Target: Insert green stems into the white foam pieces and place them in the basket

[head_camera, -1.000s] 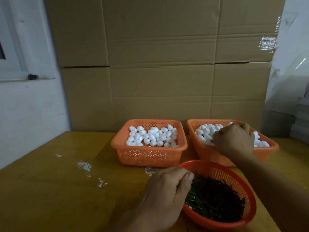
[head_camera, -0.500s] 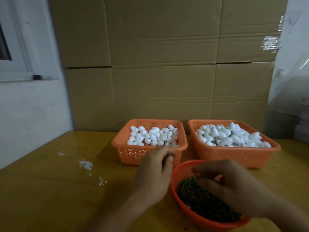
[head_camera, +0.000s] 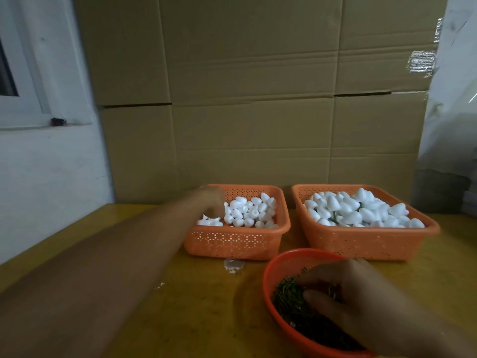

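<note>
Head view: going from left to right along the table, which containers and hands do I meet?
Left hand reaching into the left square basket of plain foam pieces → round red basket of green stems, right hand in it → right square basket of stemmed foam pieces.

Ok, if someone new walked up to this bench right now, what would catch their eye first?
Probably the two orange rectangular baskets heaped with white foam pieces at the back of the table: the left basket and the fuller right basket. Next, the left hand reaching into the left basket's foam pieces, while the right hand digs into the green stems in the round red basket nearest the camera.
</note>
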`<action>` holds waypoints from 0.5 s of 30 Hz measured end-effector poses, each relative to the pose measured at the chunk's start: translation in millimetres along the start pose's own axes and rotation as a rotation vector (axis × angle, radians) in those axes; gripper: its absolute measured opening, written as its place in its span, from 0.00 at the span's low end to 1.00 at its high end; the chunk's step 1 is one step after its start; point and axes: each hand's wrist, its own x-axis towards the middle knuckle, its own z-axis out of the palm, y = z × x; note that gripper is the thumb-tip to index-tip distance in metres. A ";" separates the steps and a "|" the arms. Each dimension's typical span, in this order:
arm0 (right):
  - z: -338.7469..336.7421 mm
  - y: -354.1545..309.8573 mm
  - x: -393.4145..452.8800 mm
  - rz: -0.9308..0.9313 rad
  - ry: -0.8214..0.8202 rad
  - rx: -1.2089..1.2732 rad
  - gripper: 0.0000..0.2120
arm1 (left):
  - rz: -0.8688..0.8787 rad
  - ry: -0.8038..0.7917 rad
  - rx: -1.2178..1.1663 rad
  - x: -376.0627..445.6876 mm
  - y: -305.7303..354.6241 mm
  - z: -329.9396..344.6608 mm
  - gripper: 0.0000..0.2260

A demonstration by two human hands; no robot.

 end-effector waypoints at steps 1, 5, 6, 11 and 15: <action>0.4 0.2 0.3 0.002 0.004 -0.001 0.13 | -0.009 -0.062 0.049 2.4 1.4 0.9 0.10; 0.2 0.3 1.0 0.005 0.013 -0.001 0.15 | 0.023 -0.170 0.303 16.6 8.5 9.3 0.27; 0.2 1.4 1.1 0.002 0.016 -0.008 0.16 | 0.007 -0.187 0.316 21.1 9.2 11.4 0.27; 3.8 6.4 2.7 0.015 0.032 -0.038 0.18 | 0.058 -0.206 0.447 24.8 9.7 17.3 0.25; 3.8 5.8 3.3 0.024 0.030 -0.046 0.17 | 0.079 -0.182 0.478 30.5 0.6 23.0 0.25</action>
